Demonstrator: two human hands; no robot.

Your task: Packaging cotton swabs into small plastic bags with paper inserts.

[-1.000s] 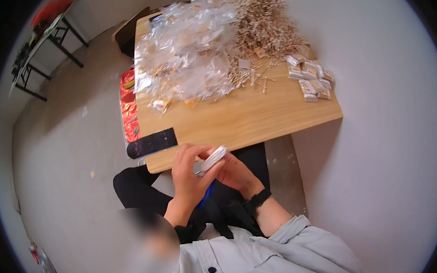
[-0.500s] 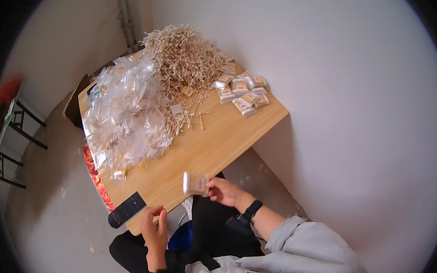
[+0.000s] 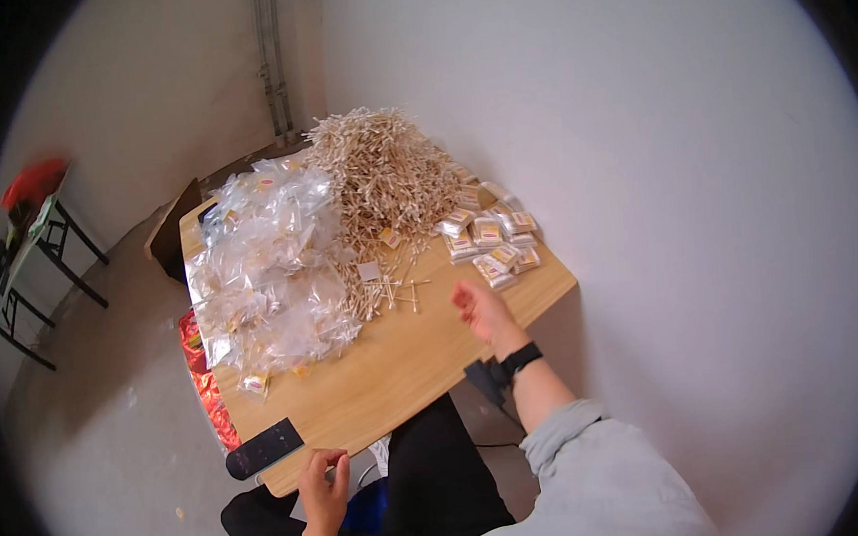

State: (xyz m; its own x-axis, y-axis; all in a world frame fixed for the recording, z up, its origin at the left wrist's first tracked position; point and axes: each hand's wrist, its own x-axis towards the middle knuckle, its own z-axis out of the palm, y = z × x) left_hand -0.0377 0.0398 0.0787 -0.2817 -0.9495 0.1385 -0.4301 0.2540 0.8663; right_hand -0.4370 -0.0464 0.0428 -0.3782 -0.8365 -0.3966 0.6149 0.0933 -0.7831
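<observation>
Hovering near glossy packets (image 3: 488, 235): right grip (image 3: 485, 316) loosely curled, empty; left grip (image 3: 323, 493) slack, empty.

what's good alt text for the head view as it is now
A person's right hand, seemingly empty, is over a wooden table near a cluster of cotton swab packs, while the left hand is by the front edge. Farther back are a tall heap of loose swabs and a pile of clear plastic bags.

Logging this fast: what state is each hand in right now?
Left hand: loosely open, fingers bent, nothing visible in it.
Right hand: loosely open over the table, nothing visible in it.
</observation>
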